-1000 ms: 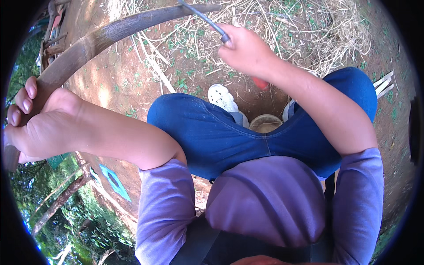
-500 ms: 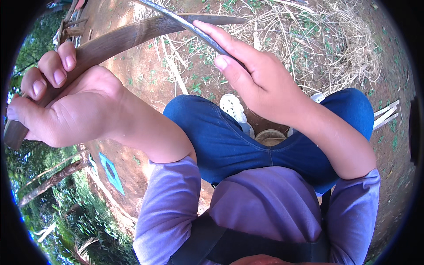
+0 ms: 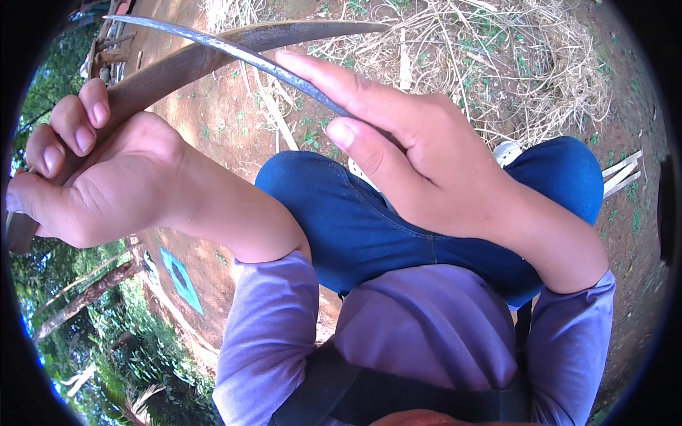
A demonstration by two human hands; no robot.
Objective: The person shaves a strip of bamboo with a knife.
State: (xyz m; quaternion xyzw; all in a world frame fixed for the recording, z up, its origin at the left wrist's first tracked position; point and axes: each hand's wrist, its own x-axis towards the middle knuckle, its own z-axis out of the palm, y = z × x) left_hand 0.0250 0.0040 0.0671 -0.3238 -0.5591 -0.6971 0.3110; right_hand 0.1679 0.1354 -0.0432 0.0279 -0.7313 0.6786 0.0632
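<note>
My left hand (image 3: 121,177) is wrapped round a long, curved brown strip of wood (image 3: 153,84), raised at the left, with its tapering end reaching toward the upper middle. Closed in my right hand (image 3: 440,160) is a slim dark knife (image 3: 298,84) with a shiny edge. Its index finger lies stretched along the blade and the thumb presses beside it; the handle is hidden in the palm. The blade crosses the wooden strip in view, its tip pointing to the upper left. Whether blade and wood touch, I cannot tell.
Pale fibre shavings (image 3: 511,64) lie heaped on the brown earth ahead. My knees in blue trousers (image 3: 341,206) are spread below the hands. A few pale strips (image 3: 621,174) rest at the right. A blue frame-like sheet (image 3: 181,280) and greenery (image 3: 121,348) are at the left.
My right hand has come nearer and a little left, with the knife swinging flatter so its tip now shows at the upper left. My left hand and the wood have shifted only slightly.
</note>
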